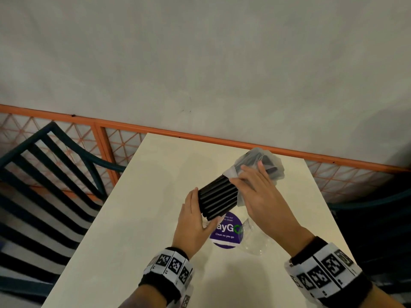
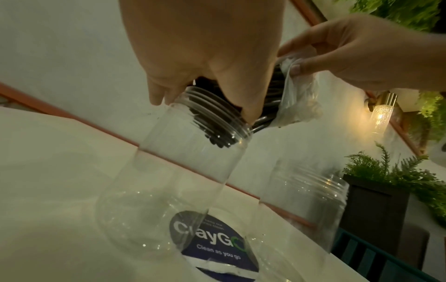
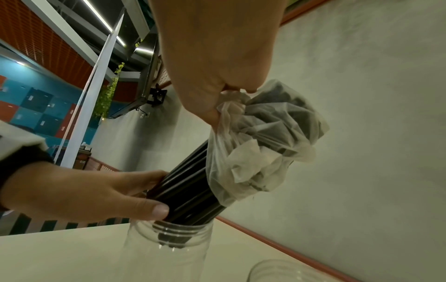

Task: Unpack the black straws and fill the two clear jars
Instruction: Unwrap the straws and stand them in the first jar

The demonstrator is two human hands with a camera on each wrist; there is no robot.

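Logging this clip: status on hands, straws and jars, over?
Left hand grips black straws at first jar mouth. Right hand pinches plastic bag off their top. Second jar empty. No obstruction seen.

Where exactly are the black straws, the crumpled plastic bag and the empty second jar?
black straws [image 3: 190, 192]: right wrist view, middle of the bare bundle.
plastic bag [image 3: 265, 137]: right wrist view, crumpled middle of it.
second jar [image 2: 306, 206]: left wrist view, its clear side wall.
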